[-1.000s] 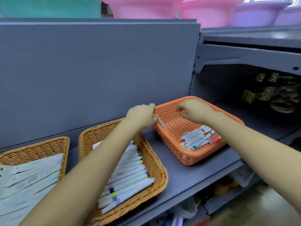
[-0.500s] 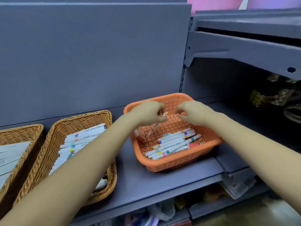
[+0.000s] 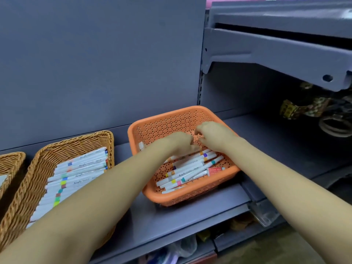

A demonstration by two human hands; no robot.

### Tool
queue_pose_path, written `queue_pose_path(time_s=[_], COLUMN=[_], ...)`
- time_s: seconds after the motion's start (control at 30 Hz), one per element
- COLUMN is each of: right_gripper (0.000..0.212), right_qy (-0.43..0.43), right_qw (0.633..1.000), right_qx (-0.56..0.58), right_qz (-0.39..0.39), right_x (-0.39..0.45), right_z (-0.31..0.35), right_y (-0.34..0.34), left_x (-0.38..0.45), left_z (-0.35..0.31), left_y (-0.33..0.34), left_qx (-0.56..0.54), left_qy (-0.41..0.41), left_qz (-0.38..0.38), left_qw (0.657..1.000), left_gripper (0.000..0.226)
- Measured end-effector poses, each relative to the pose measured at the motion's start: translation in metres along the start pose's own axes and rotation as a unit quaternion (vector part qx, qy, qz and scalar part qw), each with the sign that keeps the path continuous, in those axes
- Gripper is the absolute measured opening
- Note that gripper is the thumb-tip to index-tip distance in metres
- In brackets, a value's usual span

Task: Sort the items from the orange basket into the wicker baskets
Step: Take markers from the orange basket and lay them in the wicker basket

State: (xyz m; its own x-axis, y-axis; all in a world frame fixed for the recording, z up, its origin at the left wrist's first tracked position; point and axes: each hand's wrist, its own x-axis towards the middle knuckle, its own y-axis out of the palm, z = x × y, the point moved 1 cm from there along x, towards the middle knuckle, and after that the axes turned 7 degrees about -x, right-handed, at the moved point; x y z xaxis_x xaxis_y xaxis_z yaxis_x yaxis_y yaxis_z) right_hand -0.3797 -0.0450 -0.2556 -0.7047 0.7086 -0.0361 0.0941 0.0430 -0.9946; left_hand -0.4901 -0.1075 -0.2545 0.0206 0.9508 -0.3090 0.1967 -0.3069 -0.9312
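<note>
Left of both hands, on the shelf (image 3: 171,225), sits a wicker basket (image 3: 22,197) of pens. Both hands are in the orange basket (image 3: 190,197): left hand (image 3: 179,143) curled down onto the pens (image 3: 190,168), blurred, grip unclear; right hand (image 3: 215,136) curled, seemingly holding nothing

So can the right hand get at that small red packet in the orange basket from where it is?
Probably yes. The right hand hovers inside the orange basket, just behind the red packet, which lies uncovered by the near right wall beside the markers. Nothing sits between them.
</note>
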Motion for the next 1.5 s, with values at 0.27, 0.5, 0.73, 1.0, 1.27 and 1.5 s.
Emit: queue_pose_path(time_s=[0.27, 0.5, 0.73, 1.0, 1.27, 1.5], right_gripper=[0.033, 0.033, 0.034, 0.028, 0.026, 0.028], right_qy=[-0.004, 0.003, 0.011, 0.041, 0.060, 0.021], right_qw=[1.000, 1.000, 1.000, 0.982, 0.948, 0.970], right_qx=[-0.011, -0.022, 0.014, 0.117, 0.205, 0.158], right_qz=[0.009, 0.005, -0.015, -0.142, -0.235, -0.184], right_x=[0.001, -0.001, -0.004, -0.013, -0.017, -0.017], right_z=[0.003, 0.004, 0.003, -0.007, -0.026, -0.004], right_y=[0.003, 0.003, -0.002, -0.021, -0.047, -0.040], left_x=[0.001, 0.005, -0.001, -0.008, -0.022, -0.060], left_z=[-0.003, -0.003, 0.003, 0.002, 0.001, 0.024], left_y=[0.011, 0.017, 0.012, -0.008, -0.038, -0.045], left_qx=[0.006, -0.046, -0.065, -0.089, 0.021, 0.098], left_qy=[-0.018, -0.023, -0.031, 0.011, 0.012, -0.048], left_qz=[0.117, 0.179, 0.142, 0.011, -0.156, -0.235], left_qw=[0.993, 0.983, 0.987, 0.996, 0.987, 0.966], left_gripper=[0.060, 0.033, 0.050, 0.010, 0.009, 0.011])
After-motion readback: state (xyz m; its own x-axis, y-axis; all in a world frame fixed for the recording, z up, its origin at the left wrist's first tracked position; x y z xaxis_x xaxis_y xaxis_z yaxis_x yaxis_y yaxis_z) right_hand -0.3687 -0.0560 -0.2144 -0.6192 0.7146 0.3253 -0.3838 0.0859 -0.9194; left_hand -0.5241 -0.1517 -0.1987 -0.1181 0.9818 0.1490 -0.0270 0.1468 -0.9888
